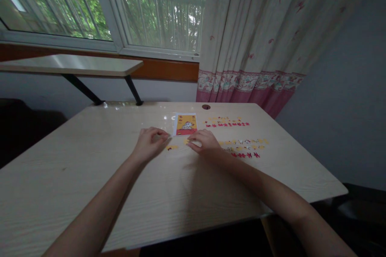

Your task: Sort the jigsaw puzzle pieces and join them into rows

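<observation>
On the desk ahead lies a picture card point(187, 124) with a white cartoon animal on a yellow and red ground. My left hand point(150, 143) is closed in a pinch beside its lower left corner; whether the fingertips grip the corner or a small piece does not show. At the card's lower right, my right hand point(205, 139) pinches a small yellow puzzle piece point(185, 141). A few joined yellow pieces point(172, 147) lie between the hands. Rows of yellow, white and red puzzle pieces point(245, 155) spread to the right, partly hidden behind my right hand and forearm.
The pale wooden desk point(144, 209) has a cable hole point(206, 107) at its back edge. A raised shelf point(99, 66) on black legs stands back left. Behind are a barred window point(159, 8) and a patterned curtain point(250, 40). Another group of pieces point(227, 124) lies back right.
</observation>
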`<state>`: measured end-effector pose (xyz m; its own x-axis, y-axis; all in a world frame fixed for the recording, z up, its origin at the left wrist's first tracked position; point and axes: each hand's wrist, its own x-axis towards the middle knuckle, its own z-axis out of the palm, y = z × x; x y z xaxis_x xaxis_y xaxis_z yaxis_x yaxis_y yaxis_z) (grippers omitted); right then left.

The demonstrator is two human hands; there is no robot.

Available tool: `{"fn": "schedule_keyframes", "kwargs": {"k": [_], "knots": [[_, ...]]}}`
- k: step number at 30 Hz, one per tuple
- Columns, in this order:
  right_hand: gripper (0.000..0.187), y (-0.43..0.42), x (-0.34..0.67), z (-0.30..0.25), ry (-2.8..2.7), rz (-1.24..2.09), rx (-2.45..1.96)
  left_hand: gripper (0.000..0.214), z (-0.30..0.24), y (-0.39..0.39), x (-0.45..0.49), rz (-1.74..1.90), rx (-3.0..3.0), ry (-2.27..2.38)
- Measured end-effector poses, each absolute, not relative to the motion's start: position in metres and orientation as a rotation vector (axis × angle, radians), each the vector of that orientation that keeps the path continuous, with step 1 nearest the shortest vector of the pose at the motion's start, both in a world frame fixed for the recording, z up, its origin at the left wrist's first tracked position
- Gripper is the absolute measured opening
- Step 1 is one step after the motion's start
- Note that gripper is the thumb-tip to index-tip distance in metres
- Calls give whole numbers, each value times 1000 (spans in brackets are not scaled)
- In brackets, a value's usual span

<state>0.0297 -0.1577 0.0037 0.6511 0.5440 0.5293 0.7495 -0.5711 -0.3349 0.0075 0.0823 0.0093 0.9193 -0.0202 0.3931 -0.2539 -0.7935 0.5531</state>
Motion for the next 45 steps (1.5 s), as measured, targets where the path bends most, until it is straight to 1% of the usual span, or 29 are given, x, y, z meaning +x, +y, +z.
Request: {"fn": "schedule_keyframes", "kwargs": {"k": [3, 7, 22, 28, 35, 45], "knots": [[15, -151, 30, 4, -1024, -285, -2453, 37, 5, 88, 9, 446, 2619, -262], [17, -141, 28, 4, -1006, -190, -2497, 48, -6, 91, 11, 434, 2733, -278], [18, -136, 33, -3, -1022, -206, -2501, 51, -11, 91, 13, 378, 2774, -262], [25, -137, 32, -4, -1037, -264, -2516, 51, -10, 91, 12, 369, 2780, -269], [17, -138, 28, -3, -1253, -295, -2446, 50, -6, 88, 9, 346, 2794, -239], [23, -141, 29, 0, -1410, -254, -2473, 50, -5, 88, 9, 339, 2778, -240]]}}
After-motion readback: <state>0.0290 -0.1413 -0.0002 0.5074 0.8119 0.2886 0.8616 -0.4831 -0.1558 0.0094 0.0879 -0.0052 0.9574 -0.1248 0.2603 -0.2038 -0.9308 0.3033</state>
